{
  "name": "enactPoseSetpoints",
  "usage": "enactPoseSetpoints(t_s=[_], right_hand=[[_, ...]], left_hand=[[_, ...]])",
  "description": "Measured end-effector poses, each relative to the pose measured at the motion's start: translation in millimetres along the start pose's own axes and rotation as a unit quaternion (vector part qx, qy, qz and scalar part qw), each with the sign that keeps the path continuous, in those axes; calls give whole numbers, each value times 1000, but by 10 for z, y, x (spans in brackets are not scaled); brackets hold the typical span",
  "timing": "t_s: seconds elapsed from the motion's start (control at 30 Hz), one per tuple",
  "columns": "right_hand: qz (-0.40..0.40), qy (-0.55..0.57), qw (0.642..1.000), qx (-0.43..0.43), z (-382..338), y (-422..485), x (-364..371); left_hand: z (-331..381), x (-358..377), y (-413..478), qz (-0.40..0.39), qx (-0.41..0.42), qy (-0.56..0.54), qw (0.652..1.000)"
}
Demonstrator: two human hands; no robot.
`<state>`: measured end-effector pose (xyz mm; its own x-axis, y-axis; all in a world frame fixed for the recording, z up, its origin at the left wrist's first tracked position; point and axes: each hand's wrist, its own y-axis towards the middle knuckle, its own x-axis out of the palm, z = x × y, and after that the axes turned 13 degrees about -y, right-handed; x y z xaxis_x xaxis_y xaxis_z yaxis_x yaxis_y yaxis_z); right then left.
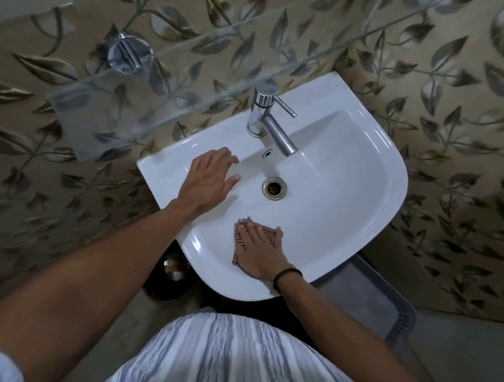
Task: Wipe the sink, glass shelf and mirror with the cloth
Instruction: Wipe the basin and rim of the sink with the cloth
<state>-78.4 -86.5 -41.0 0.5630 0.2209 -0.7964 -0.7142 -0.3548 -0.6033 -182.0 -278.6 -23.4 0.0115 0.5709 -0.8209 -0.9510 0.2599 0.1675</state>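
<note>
A white ceramic sink [352,185] fills the middle of the view, with a chrome tap [266,115] at its back and a metal drain [274,188] in the bowl. My right hand [260,252] lies flat, fingers spread, pressing a brown checked cloth [240,240] onto the bowl's near slope. My left hand [210,180] rests with straight fingers on the sink's left rim, holding nothing. A glass shelf [99,114] runs above the sink along the wall. The mirror is out of view.
Leaf-patterned tiles [466,130] cover the wall around the sink. A chrome shelf bracket [127,52] sticks out at the upper left. A grey mat [368,298] lies on the floor at the right, and a dark bin [169,271] stands under the sink.
</note>
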Motion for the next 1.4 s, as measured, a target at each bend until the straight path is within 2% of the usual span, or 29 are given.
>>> enactPoseSetpoints(t_s=[0.1, 0.17, 0.23, 0.33, 0.4, 0.53, 0.63, 0.7, 0.83, 0.93, 1.0, 1.07, 1.2, 1.3, 1.4], right_hand=[[10, -50, 997, -56, 217, -127, 70], [-7, -68, 996, -59, 494, -112, 113], [-28, -71, 997, -12, 745, -56, 91], [-14, -41, 996, 74, 842, 20, 38], [1, -16, 996, 89, 723, 94, 44], [-26, 8, 1000, -3, 503, 55, 66], [-29, 55, 997, -55, 646, -39, -57], [-7, 60, 997, -49, 815, 7, -58], [-2, -30, 999, 28, 979, 233, 63], [10, -2, 999, 47, 779, 356, 74], [0, 21, 1000, 22, 650, 324, 99], [-12, -17, 1000, -24, 646, 227, 151], [-47, -66, 994, -75, 1037, 182, 91], [-37, -78, 996, -24, 1360, 289, 11], [-24, -56, 998, 32, 1275, 372, 40]], left_hand=[[-19, 7, 57, 3, 13, 15, 1000], [-17, 20, 144, 4, 29, 28, 999], [-14, 37, 260, -6, 43, 30, 999], [-16, 67, 404, -39, 65, 27, 997], [-46, 81, 441, -50, 84, 41, 994], [-63, 92, 449, -51, 88, 59, 993], [-54, 82, 446, -43, 73, 43, 995], [-42, 73, 451, -39, 58, 27, 997], [-33, 74, 457, -39, 45, 22, 998], [-28, 76, 469, -38, 47, 30, 998], [-31, 79, 480, -35, 43, 29, 998], [-41, 84, 482, -33, 42, 29, 998], [-25, 90, 468, -27, 42, 33, 998], [-24, 95, 457, -24, 38, 39, 998], [-22, 102, 447, -25, 33, 42, 998]])
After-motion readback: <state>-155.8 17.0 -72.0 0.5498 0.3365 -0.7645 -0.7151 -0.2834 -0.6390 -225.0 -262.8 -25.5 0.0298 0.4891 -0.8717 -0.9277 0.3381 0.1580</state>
